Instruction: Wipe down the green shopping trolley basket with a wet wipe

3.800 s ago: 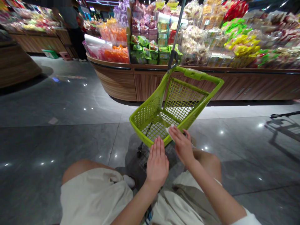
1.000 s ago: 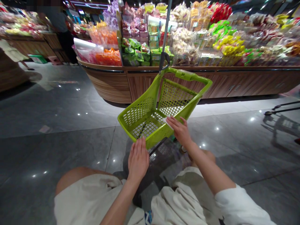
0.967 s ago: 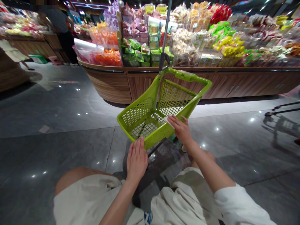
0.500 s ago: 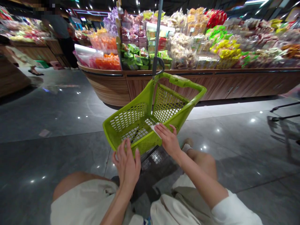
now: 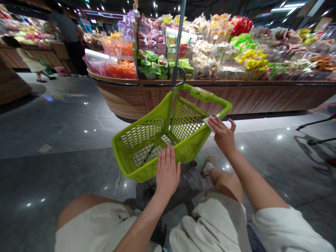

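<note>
In front of my knees stands a green plastic shopping cart (image 5: 147, 122) with latticed walls and a raised handle at its far right end. My right hand (image 5: 223, 134) presses a folded white wipe (image 5: 209, 123) against the cart's near rim, close to where the rim rises to the handle. Fingers stretched out together, my left hand (image 5: 168, 171) lies over the near rim around its middle and holds nothing. The basket's bottom grid shows bare through the opening.
Behind the cart runs a wooden display counter (image 5: 120, 99) heaped with bagged snacks. A grey pole (image 5: 180, 42) rises by the cart's handle. Two people are at the far left, one a small figure in a pale dress (image 5: 31, 62). Part of another cart (image 5: 319, 140) shows at the right.
My right hand has slid along the near rim toward the handle with the wipe. My left hand has moved right, from the front corner to the rim's middle. The cart has turned slightly.
</note>
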Tool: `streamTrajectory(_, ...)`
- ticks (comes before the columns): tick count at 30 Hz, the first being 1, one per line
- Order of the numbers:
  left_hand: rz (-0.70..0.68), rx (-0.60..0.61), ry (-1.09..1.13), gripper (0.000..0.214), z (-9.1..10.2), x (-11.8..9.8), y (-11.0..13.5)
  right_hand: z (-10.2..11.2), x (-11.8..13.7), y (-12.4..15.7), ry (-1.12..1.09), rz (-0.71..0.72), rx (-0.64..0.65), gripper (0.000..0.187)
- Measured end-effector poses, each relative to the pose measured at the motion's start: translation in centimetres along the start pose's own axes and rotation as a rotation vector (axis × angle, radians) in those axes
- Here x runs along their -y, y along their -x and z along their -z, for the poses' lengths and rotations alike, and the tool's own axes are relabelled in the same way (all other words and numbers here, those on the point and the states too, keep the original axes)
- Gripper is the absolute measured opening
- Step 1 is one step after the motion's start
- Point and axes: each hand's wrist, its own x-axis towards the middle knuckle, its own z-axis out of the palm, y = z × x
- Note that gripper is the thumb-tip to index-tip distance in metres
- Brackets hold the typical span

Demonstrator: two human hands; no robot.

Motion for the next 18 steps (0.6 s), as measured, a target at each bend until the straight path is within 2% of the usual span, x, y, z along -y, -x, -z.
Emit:
streamTrajectory(1, 0.011, -0.002, 0.001, 0.065, -0.1, -0.4, 0.1, 0.0, 0.1, 0.0, 0.006, -0.026, -0.009, 0.056)
streamTrajectory(3, 0.034, 0.006, -0.008, 0.066, -0.1, -1.2, 0.2, 0.0, 2.4, 0.7, -0.020, -0.006, 0.010, 0.057)
streamTrajectory(7, 0.050, 0.051, -0.040, 0.061, 0.1, -2.3, 0.6, 0.4, 10.1, 3.7, -0.190, 0.206, 0.144, 0.059)
streamTrajectory(9, 0.041, 0.060, -0.043, 0.059, 0.4, -2.6, 1.0, 1.0, 11.7, 4.7, -0.254, 0.294, 0.197, 0.061)
streamTrajectory(11, 0.034, 0.060, -0.045, 0.059, 0.6, -2.8, 1.5, 1.6, 10.5, 4.8, -0.262, 0.350, 0.222, 0.065)
streamTrajectory(13, 0.022, 0.053, -0.047, 0.060, 0.8, -3.0, 2.1, 2.1, 6.8, 4.2, -0.206, 0.334, 0.195, 0.068)
streamTrajectory(16, -0.013, 0.041, -0.042, 0.064, 0.7, -3.7, 2.9, 2.6, 0.8, 2.9, -0.053, 0.157, 0.077, 0.069)
streamTrajectory(18, -0.029, 0.044, -0.034, 0.066, 0.6, -4.3, 3.3, 2.7, -0.7, 2.7, 0.012, 0.050, 0.032, 0.066)
